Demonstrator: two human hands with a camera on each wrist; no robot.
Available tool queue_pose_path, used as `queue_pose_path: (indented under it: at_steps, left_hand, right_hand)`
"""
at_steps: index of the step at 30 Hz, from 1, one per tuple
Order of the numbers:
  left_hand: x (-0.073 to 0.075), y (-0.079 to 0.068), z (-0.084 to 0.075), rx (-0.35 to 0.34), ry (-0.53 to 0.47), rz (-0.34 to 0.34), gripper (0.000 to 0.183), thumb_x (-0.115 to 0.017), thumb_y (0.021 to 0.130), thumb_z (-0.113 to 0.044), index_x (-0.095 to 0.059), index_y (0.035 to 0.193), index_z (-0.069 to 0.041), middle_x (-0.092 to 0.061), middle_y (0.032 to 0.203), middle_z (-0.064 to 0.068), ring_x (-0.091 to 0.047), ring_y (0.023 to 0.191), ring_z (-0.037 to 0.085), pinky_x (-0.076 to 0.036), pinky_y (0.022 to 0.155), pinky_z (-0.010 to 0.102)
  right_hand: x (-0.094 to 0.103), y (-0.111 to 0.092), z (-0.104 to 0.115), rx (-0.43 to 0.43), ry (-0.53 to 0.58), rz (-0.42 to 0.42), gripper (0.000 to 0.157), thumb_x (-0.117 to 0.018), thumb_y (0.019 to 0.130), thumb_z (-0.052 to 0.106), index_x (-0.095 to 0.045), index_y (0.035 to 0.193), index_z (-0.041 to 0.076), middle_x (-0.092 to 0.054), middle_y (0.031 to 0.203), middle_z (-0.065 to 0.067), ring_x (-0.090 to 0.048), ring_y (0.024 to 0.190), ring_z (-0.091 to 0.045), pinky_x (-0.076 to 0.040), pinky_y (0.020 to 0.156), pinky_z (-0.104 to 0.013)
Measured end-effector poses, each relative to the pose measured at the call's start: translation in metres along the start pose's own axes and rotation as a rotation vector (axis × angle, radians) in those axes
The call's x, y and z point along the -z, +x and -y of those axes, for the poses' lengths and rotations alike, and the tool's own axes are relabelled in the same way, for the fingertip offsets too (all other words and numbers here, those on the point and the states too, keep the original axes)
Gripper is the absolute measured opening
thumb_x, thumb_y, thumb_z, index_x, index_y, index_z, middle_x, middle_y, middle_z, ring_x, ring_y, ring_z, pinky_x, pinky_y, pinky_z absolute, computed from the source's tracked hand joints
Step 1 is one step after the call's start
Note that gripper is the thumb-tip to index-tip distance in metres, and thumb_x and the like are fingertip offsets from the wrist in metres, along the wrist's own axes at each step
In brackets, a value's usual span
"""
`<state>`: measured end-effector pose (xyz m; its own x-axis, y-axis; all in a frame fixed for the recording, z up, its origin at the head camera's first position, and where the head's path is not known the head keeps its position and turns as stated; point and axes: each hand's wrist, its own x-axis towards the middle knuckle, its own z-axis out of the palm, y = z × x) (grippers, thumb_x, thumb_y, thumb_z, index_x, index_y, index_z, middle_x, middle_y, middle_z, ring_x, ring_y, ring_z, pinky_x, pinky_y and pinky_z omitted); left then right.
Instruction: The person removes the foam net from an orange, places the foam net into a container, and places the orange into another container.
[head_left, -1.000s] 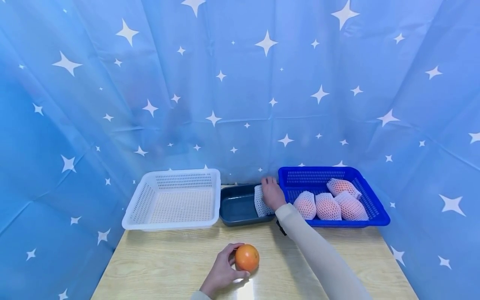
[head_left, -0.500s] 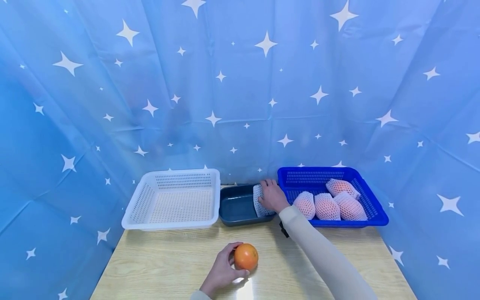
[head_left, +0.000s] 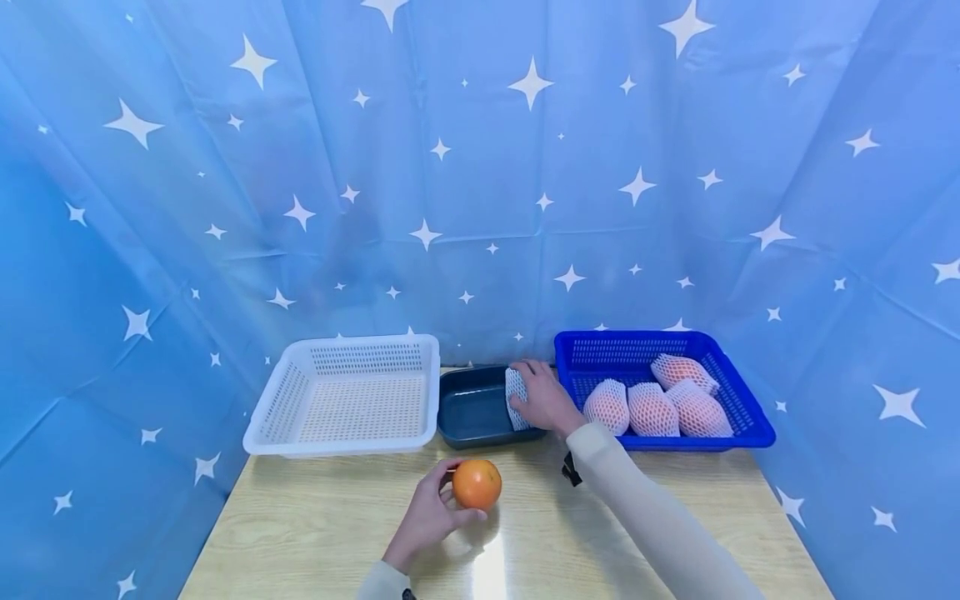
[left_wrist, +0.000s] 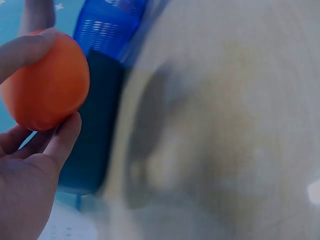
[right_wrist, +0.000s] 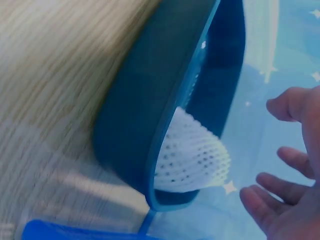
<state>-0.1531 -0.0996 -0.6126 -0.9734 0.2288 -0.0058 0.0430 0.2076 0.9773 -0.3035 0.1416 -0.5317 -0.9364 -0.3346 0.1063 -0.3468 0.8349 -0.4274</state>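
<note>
An orange (head_left: 477, 484) is held by my left hand (head_left: 429, 515) above the table in front of the dark tray. In the left wrist view, thumb and fingers grip the orange (left_wrist: 47, 82) from opposite sides. My right hand (head_left: 546, 400) is over the right end of the dark blue-grey tray (head_left: 474, 408), partly covering a white foam fruit net (head_left: 516, 398). The right wrist view shows the foam net (right_wrist: 190, 155) lying in the tray's end. There, the spread, slightly bent fingers of the right hand (right_wrist: 295, 175) stand apart from it, holding nothing.
A white perforated basket (head_left: 367, 408) stands left of the tray. On the right, a blue basket (head_left: 615, 343) holds several fruits in foam nets (head_left: 654, 410). A blue star-patterned curtain (head_left: 480, 183) rises behind the wooden table (head_left: 315, 517).
My left hand has moved the orange up from the table, forward and a little left. The right hand has shifted slightly at the tray's right end; the foam net stays in the tray.
</note>
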Motion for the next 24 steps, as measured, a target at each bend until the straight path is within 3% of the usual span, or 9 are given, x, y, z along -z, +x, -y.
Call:
queue_pose_path:
  at_steps: [5,10,15,24]
  left_hand:
    - [0.017,0.005,-0.016,0.021,0.008,-0.039,0.081,-0.093,0.073,-0.031,-0.053,0.142,-0.016,-0.056,0.143,0.007,-0.056,0.129,0.028,-0.054,0.109,0.043]
    - [0.038,0.012,-0.032,-0.008,0.001,-0.089,0.08,-0.092,0.075,-0.031,-0.052,0.143,-0.017,-0.056,0.143,0.006,-0.058,0.128,0.026,-0.054,0.11,0.04]
    - [0.061,0.022,-0.048,-0.027,0.04,-0.128,0.079,-0.092,0.076,-0.028,-0.052,0.144,-0.023,-0.055,0.145,0.002,-0.056,0.128,0.025,-0.05,0.113,0.047]
    - [0.105,0.044,-0.063,-0.004,0.136,-0.193,0.081,-0.089,0.08,-0.032,-0.047,0.148,-0.019,-0.052,0.148,0.008,-0.053,0.13,0.03,-0.048,0.114,0.055]
  right_hand:
    - [-0.001,-0.011,0.011,0.025,0.062,-0.005,0.061,-0.07,0.095,0.028,-0.048,0.151,0.014,-0.047,0.156,-0.013,-0.041,0.145,-0.036,-0.046,0.114,-0.059]
    - [-0.005,-0.02,0.025,0.056,0.111,-0.019,0.06,-0.071,0.095,0.028,-0.049,0.149,0.017,-0.049,0.154,-0.01,-0.045,0.144,-0.034,-0.047,0.114,-0.057]
    - [-0.014,-0.027,0.039,0.085,0.144,-0.015,0.06,-0.072,0.095,0.03,-0.049,0.15,0.019,-0.046,0.157,-0.009,-0.045,0.144,-0.033,-0.047,0.115,-0.054]
    - [-0.036,-0.034,0.06,0.163,0.172,-0.013,0.06,-0.075,0.092,0.037,-0.053,0.146,0.021,-0.049,0.156,-0.006,-0.047,0.142,-0.031,-0.048,0.114,-0.054]
